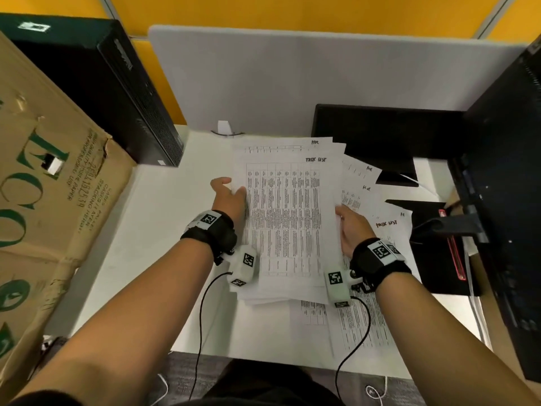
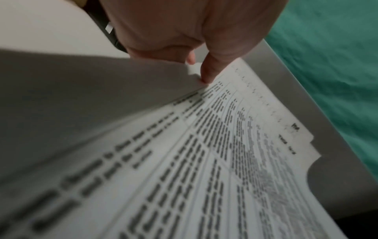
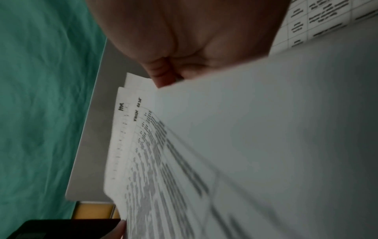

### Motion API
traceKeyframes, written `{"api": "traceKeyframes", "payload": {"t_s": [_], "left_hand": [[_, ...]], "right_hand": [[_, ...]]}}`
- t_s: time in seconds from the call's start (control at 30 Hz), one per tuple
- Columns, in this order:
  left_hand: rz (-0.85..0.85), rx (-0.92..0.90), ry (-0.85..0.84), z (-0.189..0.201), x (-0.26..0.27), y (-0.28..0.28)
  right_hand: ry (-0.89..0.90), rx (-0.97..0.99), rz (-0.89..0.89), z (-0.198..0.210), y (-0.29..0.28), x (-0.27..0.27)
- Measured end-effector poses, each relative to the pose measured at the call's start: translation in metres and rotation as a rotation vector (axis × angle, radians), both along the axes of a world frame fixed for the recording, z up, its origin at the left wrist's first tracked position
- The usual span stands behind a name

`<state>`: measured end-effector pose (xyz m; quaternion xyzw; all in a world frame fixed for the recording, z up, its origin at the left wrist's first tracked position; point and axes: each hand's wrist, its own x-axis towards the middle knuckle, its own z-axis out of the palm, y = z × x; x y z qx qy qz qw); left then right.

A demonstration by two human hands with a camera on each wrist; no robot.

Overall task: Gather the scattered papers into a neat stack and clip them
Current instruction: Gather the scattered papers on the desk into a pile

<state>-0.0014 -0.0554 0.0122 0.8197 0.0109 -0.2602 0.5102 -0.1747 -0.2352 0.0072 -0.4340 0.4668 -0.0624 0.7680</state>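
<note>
Stack: I hold the stack (image 1: 285,218) of printed sheets by its two long edges, over the middle of the desk (image 1: 164,218); its corners are stepped, not flush.
Left hand: my left hand (image 1: 228,197) is curled on the left edge, thumb on top pinching the sheets.
Right hand: my right hand (image 1: 352,230) grips the right edge, fingers folded round it.
Loose sheets: four or so loose sheets (image 1: 380,224) fan out on the desk to the right, under and beyond the stack; exact count unclear.
Room: bare desk lies left of the stack; a cardboard box (image 1: 49,183) and black case (image 1: 111,92) close the left side, a grey divider (image 1: 322,80) the far edge, a monitor (image 1: 509,200) the right.
Texture: thin white paper with dense tables, matte white desk.
Clip: I cannot make out one.
</note>
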Motion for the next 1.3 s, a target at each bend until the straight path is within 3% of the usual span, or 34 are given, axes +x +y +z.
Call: {"api": "traceKeyframes", "payload": {"t_s": [0.07,0.2,0.37,0.47,0.67,1.0,1.17,1.3], "left_hand": [[0.042,-0.075,0.072,0.002,0.0,-0.001],[0.032,-0.121,0.131,0.006,0.001,-0.004],[-0.034,-0.265,-0.142,0.041,-0.001,-0.007],[-0.019,-0.375,-0.292,0.061,-0.005,-0.002],[-0.008,-0.453,-0.318,0.049,-0.021,0.015],[0.096,-0.467,-0.183,0.05,-0.023,-0.002],[0.102,-0.513,-0.174,0.052,-0.026,0.002],[0.091,-0.516,-0.264,0.053,-0.033,0.004]], "right_hand": [[-0.007,0.026,0.083,0.001,-0.001,0.002],[0.02,-0.276,0.272,0.004,-0.003,0.008],[0.005,-0.58,0.262,0.023,-0.007,0.017],[-0.059,-0.651,0.226,0.036,-0.009,0.022],[-0.069,-0.594,0.232,0.03,-0.003,0.02],[-0.221,-0.291,0.001,0.043,0.011,0.037],[-0.239,-0.303,0.008,0.048,0.013,0.032],[-0.254,-0.37,0.048,0.055,0.016,0.031]]}}
